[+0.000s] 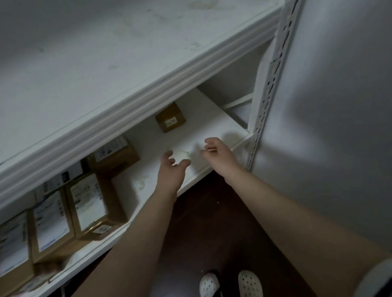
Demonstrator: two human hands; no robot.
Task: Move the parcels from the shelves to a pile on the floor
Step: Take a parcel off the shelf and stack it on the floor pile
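A small brown cardboard parcel [170, 118] stands alone far back on the lower white shelf [214, 129]. Both my arms stretch over that shelf's front edge. My left hand [172, 170] and my right hand [215, 154] hover apart above the bare shelf surface, fingers loosely curled, holding nothing, short of the small parcel. Further left on the same shelf stand several brown parcels with white labels: one set back [113, 155], a bigger one [93, 203] and two more [51, 221] [12, 244] in a row toward the left edge.
The upper shelf [117, 50] overhangs the lower one, its thick front rim [131, 101] close above my hands. A perforated white upright [275, 71] stands at the right, with a grey wall [346, 95] beyond. Dark floor [207, 216] and my white shoes [229, 287] are below.
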